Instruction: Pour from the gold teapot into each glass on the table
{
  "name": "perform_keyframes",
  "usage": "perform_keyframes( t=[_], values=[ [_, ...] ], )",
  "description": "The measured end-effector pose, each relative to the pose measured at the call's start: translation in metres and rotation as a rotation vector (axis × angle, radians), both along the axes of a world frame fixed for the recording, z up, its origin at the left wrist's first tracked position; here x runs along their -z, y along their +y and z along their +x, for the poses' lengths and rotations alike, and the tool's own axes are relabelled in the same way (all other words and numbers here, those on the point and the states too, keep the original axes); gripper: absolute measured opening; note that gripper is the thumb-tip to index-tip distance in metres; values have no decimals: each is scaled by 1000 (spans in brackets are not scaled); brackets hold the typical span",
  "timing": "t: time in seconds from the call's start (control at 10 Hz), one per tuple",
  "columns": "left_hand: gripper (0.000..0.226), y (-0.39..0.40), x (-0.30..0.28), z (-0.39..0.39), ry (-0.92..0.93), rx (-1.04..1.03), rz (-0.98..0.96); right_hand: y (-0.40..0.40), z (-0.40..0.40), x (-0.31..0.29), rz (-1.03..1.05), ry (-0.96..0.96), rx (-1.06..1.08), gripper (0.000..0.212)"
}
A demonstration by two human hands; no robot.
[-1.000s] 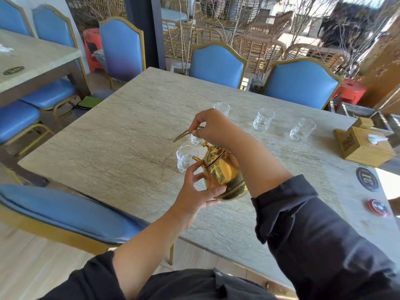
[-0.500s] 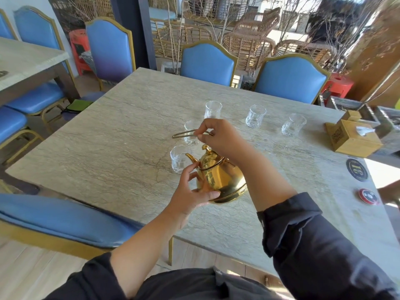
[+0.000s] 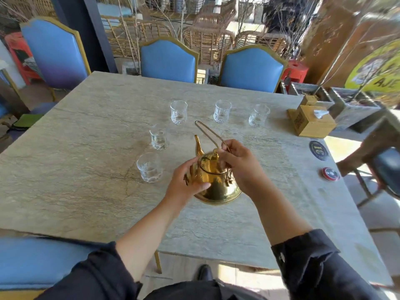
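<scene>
The gold teapot (image 3: 216,182) is upright just above or on the stone table (image 3: 86,148), its spout pointing away toward the far glasses. My left hand (image 3: 186,185) grips its left side. My right hand (image 3: 240,165) holds the thin wire handle where it meets the lid. Several clear glasses stand on the table: one nearest the pot (image 3: 149,167), one behind it (image 3: 159,137), and a far row of three (image 3: 178,112), (image 3: 222,111), (image 3: 258,115).
A wooden tissue box (image 3: 311,123) sits at the right, with two round coasters (image 3: 318,150), (image 3: 330,174) near the right edge. Blue chairs (image 3: 168,61) ring the table; one seat (image 3: 39,260) is at my near left.
The teapot has swung from tilted over the near-left glasses back to upright, spout now pointing away. The wire handle has turned to point away. The view shifted left and down.
</scene>
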State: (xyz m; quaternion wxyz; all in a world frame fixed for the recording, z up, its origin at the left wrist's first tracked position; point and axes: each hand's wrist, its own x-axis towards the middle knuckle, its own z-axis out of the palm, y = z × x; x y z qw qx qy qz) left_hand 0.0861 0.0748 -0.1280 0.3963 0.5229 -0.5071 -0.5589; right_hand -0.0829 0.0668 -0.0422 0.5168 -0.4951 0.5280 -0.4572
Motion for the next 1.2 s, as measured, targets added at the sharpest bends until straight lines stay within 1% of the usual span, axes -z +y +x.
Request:
perform_keyframes(
  t=[0.1,0.2,0.3,0.4,0.5,0.6,0.7,0.8,0.9,1.0,1.1,1.2],
  values=[
    [74,-21,5,-17,-99,31,3,-4,-15,7,-4,-95,75,21],
    [72,-41,12,-39,-193,29,-13,-13,-25,16,6,-132,156,27],
    [65,-57,17,-58,-319,50,-51,-22,-31,26,4,-136,239,25],
    [63,-68,17,-69,-392,52,-72,-29,-35,35,-14,-102,297,22],
    [61,-74,19,-75,-432,45,-82,-35,-34,45,-18,-102,326,26],
    [60,-77,22,-76,-423,17,-45,-36,-31,51,-7,-97,345,32],
    [61,-78,27,-73,-404,17,-9,-34,-25,52,-8,-135,316,31],
    [60,-75,27,-67,-378,33,6,-32,-20,50,-1,-86,302,27],
    [58,-69,27,-61,-337,52,6,-30,-16,49,-5,-28,318,17],
    [52,-60,23,-57,-324,47,38,-25,-14,48,13,100,346,10],
    [40,-44,15,-50,-294,28,39,-11,-16,44,17,171,371,15],
    [30,-25,6,-45,-240,-1,48,10,-22,39,38,55,386,24]
  ],
)
